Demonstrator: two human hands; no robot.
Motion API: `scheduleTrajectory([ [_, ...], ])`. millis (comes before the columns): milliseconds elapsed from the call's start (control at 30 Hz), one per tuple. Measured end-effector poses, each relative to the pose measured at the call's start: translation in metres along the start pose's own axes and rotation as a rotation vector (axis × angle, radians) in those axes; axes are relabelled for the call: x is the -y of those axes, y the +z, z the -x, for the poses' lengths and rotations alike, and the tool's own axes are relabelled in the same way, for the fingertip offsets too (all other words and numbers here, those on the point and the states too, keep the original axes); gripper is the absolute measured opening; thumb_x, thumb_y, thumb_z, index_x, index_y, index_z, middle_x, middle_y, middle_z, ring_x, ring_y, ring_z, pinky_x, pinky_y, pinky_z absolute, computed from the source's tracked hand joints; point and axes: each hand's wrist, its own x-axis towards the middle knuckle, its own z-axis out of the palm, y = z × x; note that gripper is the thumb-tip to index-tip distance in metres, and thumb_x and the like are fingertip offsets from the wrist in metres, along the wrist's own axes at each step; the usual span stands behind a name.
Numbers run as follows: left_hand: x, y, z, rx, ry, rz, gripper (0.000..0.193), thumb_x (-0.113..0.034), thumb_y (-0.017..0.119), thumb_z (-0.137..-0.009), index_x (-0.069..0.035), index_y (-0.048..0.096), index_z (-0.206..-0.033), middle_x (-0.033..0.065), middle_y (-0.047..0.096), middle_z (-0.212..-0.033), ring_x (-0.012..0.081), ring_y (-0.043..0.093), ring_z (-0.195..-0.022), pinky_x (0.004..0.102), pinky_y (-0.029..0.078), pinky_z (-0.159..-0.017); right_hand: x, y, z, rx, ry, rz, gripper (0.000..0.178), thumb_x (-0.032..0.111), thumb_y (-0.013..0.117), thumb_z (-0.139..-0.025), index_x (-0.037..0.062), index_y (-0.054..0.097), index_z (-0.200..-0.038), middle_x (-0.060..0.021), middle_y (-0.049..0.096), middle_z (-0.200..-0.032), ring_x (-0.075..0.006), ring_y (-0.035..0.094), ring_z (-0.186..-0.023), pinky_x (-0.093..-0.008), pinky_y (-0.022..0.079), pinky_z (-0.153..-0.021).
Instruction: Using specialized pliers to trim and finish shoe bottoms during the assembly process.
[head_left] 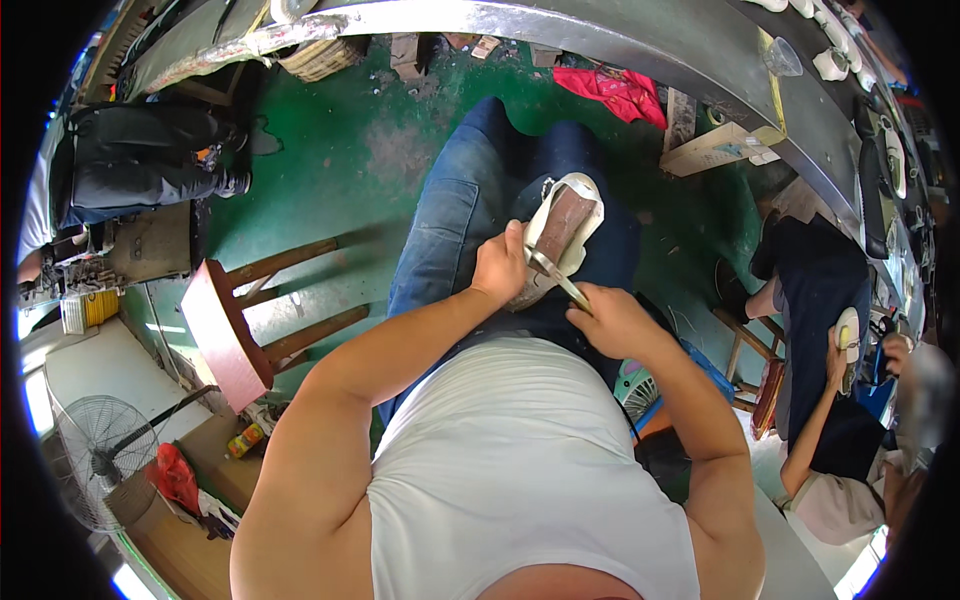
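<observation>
A shoe upper with a pale lining and white edge (592, 222) lies across my lap, around a brown shoe last (563, 224). My left hand (500, 265) is closed at the left side of the last, thumb up, steadying the shoe upper. In my right hand (614, 322) is a metal hand tool that looks like pincers (565, 280), gripped by its handle. Its head meets the upper's edge near my left thumb. The jaws are too small to make out.
A long metal-edged workbench (450, 18) curves across the far side. On the left stand a wooden stool (230, 335) and a fan (103, 460). A co-worker at right holds a shoe (848, 335); another person (150, 160) is at far left. A red cloth (615, 95) lies below the bench.
</observation>
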Motion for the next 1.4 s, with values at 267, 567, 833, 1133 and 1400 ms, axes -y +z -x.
scheduleTrajectory([
  [267, 0.008, 0.003, -0.003, -0.129, 0.527, -0.041, 0.042, -0.025, 0.041, -0.104, -0.005, 0.052, -0.140, 0.0275, 0.061, -0.126, 0.0428, 0.064, -0.105, 0.0443, 0.052, -0.094, -0.013, -0.010, 0.000, -0.427, 0.025, 0.349, 0.027, 0.016, 0.061, -0.092, -0.0013, 0.055, -0.112, -0.0201, 0.065, -0.095, -0.0412, 0.064, -0.086, -0.0483, 0.052, -0.076],
  [567, -0.019, -0.020, -0.004, 0.283, 0.597, -0.483, 0.058, -0.021, 0.052, -0.100, -0.021, 0.032, -0.154, 0.0244, 0.032, -0.153, 0.0445, 0.064, -0.104, 0.0432, 0.058, -0.089, -0.050, -0.031, 0.004, -0.193, 0.140, 0.142, 0.020, 0.018, 0.061, -0.094, -0.0018, 0.056, -0.094, -0.0250, 0.067, -0.086, -0.0446, 0.065, -0.082, -0.0521, 0.050, -0.074],
  [833, -0.069, -0.038, -0.001, 0.512, 0.491, -0.676, 0.056, -0.038, 0.043, -0.103, -0.028, 0.027, -0.156, 0.0258, 0.025, -0.156, 0.0438, 0.066, -0.100, 0.0436, 0.055, -0.091, -0.040, -0.021, -0.013, -0.479, 0.001, 0.029, 0.034, 0.031, 0.050, -0.101, -0.0015, 0.056, -0.097, -0.0267, 0.066, -0.085, -0.0454, 0.065, -0.080, -0.0520, 0.050, -0.071],
  [1133, 0.004, -0.015, 0.033, 0.265, 0.089, 0.086, 0.063, -0.030, 0.046, -0.104, 0.007, 0.026, -0.151, 0.0287, 0.030, -0.156, 0.0368, 0.031, -0.146, 0.0349, 0.024, -0.120, -0.039, -0.020, -0.019, -0.317, 0.039, 0.196, 0.043, 0.039, 0.042, -0.104, -0.0015, 0.056, -0.098, -0.0264, 0.066, -0.084, -0.0451, 0.065, -0.082, -0.0526, 0.050, -0.072],
  [1400, 0.001, -0.033, 0.023, 0.445, 0.093, 0.149, 0.064, -0.022, 0.055, -0.101, 0.004, 0.027, -0.152, 0.0285, 0.035, -0.154, 0.0326, 0.037, -0.143, 0.0342, 0.029, -0.117, -0.023, 0.012, -0.005, -0.262, 0.021, 0.203, 0.043, 0.038, 0.045, -0.104, -0.0027, 0.056, -0.094, -0.0261, 0.065, -0.082, -0.0460, 0.063, -0.083, -0.0525, 0.049, -0.073],
])
